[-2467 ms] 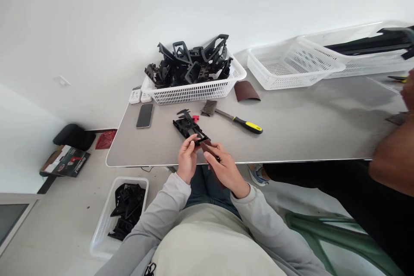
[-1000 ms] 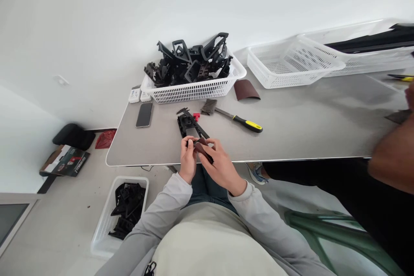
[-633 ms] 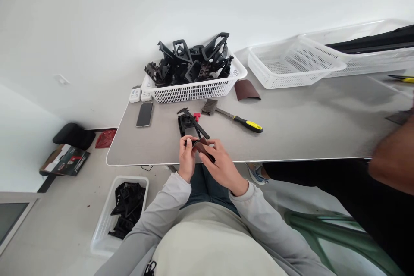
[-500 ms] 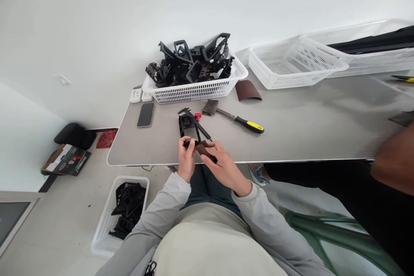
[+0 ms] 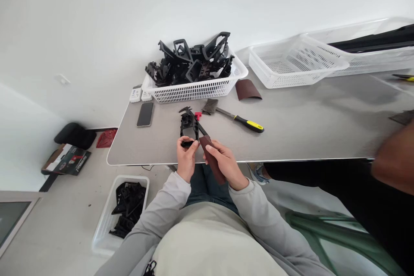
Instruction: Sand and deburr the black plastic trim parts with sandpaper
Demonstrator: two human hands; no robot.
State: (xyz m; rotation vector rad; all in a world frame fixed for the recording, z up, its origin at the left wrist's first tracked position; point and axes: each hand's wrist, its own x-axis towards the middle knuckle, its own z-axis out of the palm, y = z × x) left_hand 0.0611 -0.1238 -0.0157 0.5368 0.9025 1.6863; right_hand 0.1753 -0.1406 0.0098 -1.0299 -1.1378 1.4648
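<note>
My left hand (image 5: 186, 159) is closed on the near end of a black plastic frame part (image 5: 189, 125), held over the table's front edge. In my right hand (image 5: 226, 164) is a folded strip of brown sandpaper (image 5: 212, 161), gripped between thumb and fingers, its upper end close beside the frame part. Whether the strip touches the part I cannot tell. Behind the part lies a dark caliper (image 5: 202, 129), partly covered by it and by the sandpaper. A small red piece (image 5: 198, 115) sits beside the caliper.
A white basket (image 5: 194, 93) heaped with black plastic parts stands at the back, near another white basket (image 5: 281, 82). On the table lie a file with a yellow-black handle (image 5: 249, 125), a sandpaper sheet (image 5: 247, 90) and a phone (image 5: 145, 114). Another person's arm (image 5: 394, 159) is at right.
My right hand has turned the sandpaper strip so it now points lengthwise toward me and shows its broad face. The frame part in my left hand has shifted slightly and tilted.
</note>
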